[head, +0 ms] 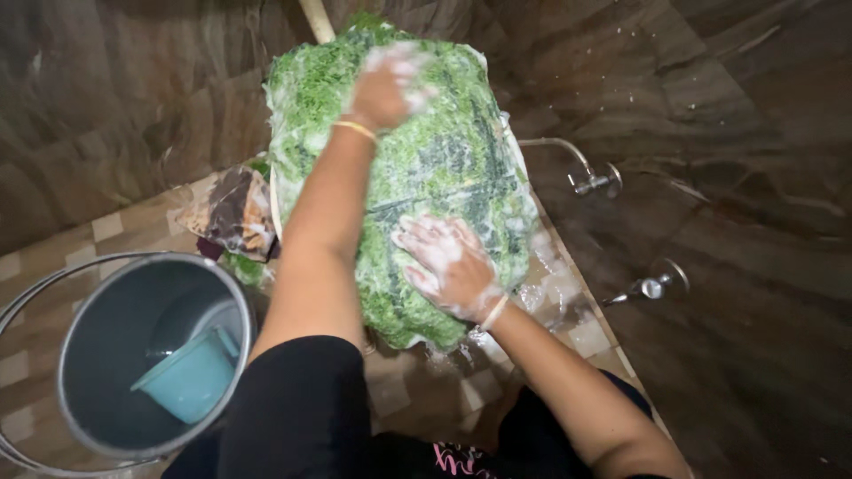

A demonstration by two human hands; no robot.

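Green patterned cloth (417,168), soapy, is lying on the tiled floor (106,226) right of the bucket (146,355). Left hand (390,84) and right hand (453,266) are pressing flat, fingers spread. Likely heavy, limp, slippery; best gathered at edges.

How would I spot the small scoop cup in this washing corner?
Find the big grey bucket at lower left, beside the soapy green cloth. Inside it lies a small teal mug, the only teal thing there.
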